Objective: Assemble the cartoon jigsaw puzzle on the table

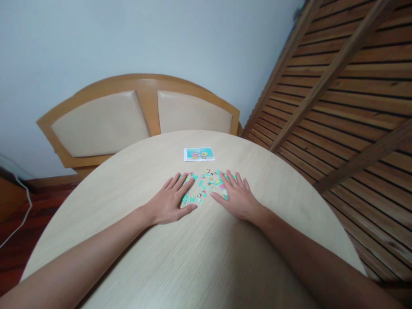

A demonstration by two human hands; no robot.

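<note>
SpongeBob card [200, 154] at 12 o'clock, print illegible; jigsaw pieces [201, 183] between left grip [169, 199] (9) and right grip [238, 197] (3), both released.

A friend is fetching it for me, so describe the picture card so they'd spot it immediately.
Find the pale, rounded table and look past the scattered puzzle pieces toward its far edge. The picture card lies there: one turquoise rectangle with a pink and a yellow cartoon figure, white along its left edge, unlike those small loose bits.
</note>
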